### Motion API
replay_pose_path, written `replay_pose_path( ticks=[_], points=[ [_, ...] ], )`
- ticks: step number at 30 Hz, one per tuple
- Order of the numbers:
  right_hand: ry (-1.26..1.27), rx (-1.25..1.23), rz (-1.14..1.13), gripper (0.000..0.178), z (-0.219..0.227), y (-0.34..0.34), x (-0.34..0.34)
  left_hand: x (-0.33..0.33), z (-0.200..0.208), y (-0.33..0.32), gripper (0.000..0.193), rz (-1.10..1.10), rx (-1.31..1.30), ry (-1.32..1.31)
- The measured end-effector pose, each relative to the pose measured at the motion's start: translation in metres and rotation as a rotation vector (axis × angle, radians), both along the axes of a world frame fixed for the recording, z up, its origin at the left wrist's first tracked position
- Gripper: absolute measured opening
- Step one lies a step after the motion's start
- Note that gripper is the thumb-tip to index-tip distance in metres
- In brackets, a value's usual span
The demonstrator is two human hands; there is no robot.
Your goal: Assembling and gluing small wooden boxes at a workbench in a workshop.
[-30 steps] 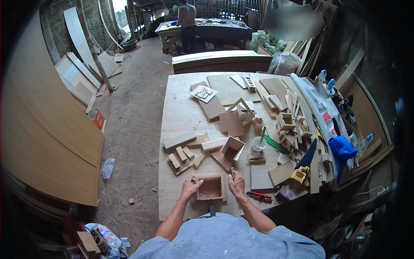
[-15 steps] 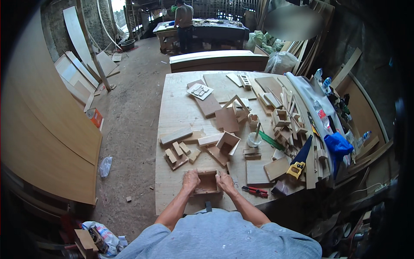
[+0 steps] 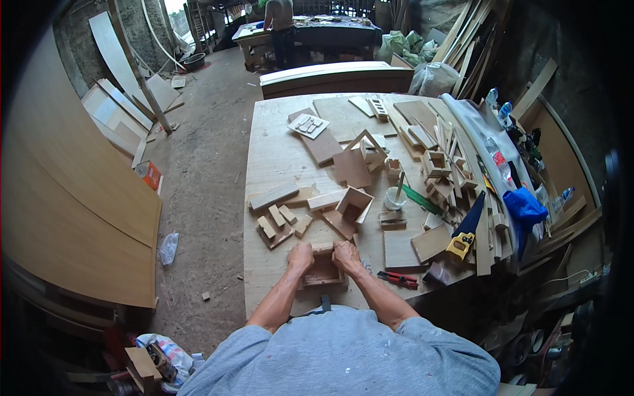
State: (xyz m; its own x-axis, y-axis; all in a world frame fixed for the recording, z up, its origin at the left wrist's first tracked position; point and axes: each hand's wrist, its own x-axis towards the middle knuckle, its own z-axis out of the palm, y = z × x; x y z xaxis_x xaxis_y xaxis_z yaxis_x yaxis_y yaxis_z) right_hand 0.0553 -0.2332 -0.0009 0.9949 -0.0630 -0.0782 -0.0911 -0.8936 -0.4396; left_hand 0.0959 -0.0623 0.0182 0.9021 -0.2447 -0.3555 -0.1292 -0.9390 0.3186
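A small open wooden box lies near the close edge of the table, its hollow facing up. My left hand is closed on the far left corner of its frame, the thumb turned inward. Opposite it, my right hand grips the far right corner, fingers curled over the edge. Just beyond the hands are several small wood blocks and another open box tilted on a board. Red-handled pliers rest to the right of my right forearm.
On the worktable, a white glue-like cup holds a stick. A yellow-handled handsaw, wood strips and a blue bag crowd the right side. Large curved panels stand at left. Another person stands at a far table.
The view has tipped down slightly, so the scene sits higher. Both hands have slid a little toward the box's far corners, the right one more. They still hold the box.
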Motion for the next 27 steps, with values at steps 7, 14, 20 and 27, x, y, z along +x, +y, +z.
replay_pose_path(
  ticks=[7,14,20,27],
  points=[
    [0.101,-0.165,-0.008,0.019,0.019,0.016,0.009,0.003,0.004,-0.005,0.021,0.029,-0.007,-0.011],
    [0.043,-0.208,-0.030,0.017,0.011,0.022,0.007,-0.001,0.007,-0.005,0.022,0.044,-0.041,0.005],
    [0.041,-0.173,-0.063,0.019,0.005,0.024,-0.003,-0.012,0.000,-0.004,0.023,0.042,-0.029,-0.008],
    [-0.238,-0.188,-0.009,0.014,-0.022,0.018,0.003,-0.003,-0.020,-0.002,0.015,0.015,-0.078,-0.128]
  ],
)
